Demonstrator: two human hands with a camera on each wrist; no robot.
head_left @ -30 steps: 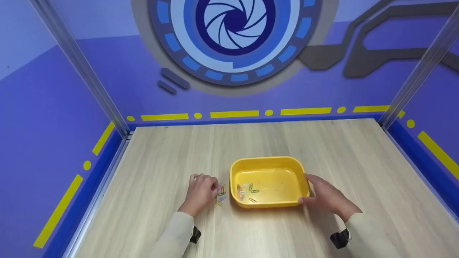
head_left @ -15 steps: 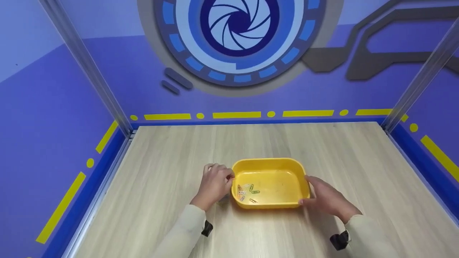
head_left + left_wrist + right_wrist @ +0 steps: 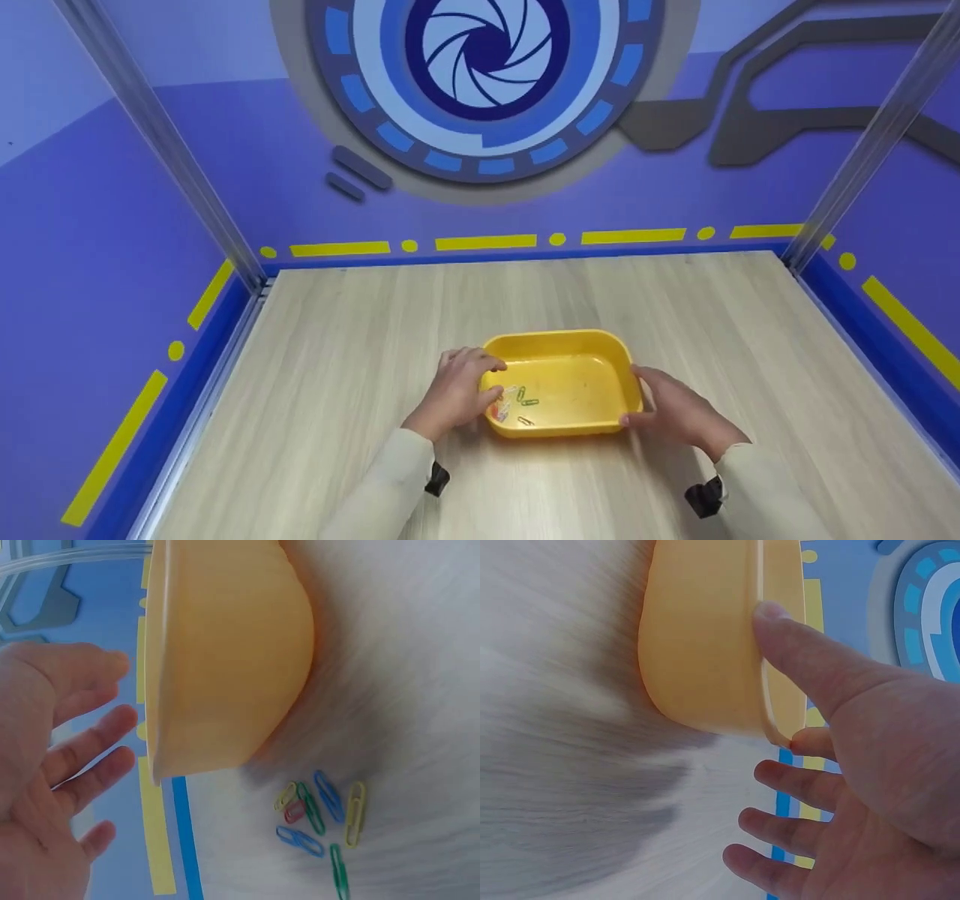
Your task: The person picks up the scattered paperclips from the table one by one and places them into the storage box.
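A yellow plastic box [image 3: 577,386] stands on the wooden table. Inside it, toward its left end, lie several coloured paper clips [image 3: 529,403]. My left hand [image 3: 459,386] reaches over the box's left rim, thumb and fingers spread apart, and the left wrist view shows nothing held in it. My right hand [image 3: 679,409] holds the box at its right end, the thumb on the rim and the index finger at the edge, with the other fingers [image 3: 787,829] extended free. Several loose paper clips [image 3: 328,795] lie on the table beside the box; the left hand hides them in the head view.
Light wooden tabletop [image 3: 360,322] surrounds the box. Blue printed panels [image 3: 240,165] enclose the table at the back and both sides, with metal posts [image 3: 157,135] at the back corners.
My left hand has moved right from the loose clips on the table to over the box's left rim, and its fingers have spread. The right hand stays at the box.
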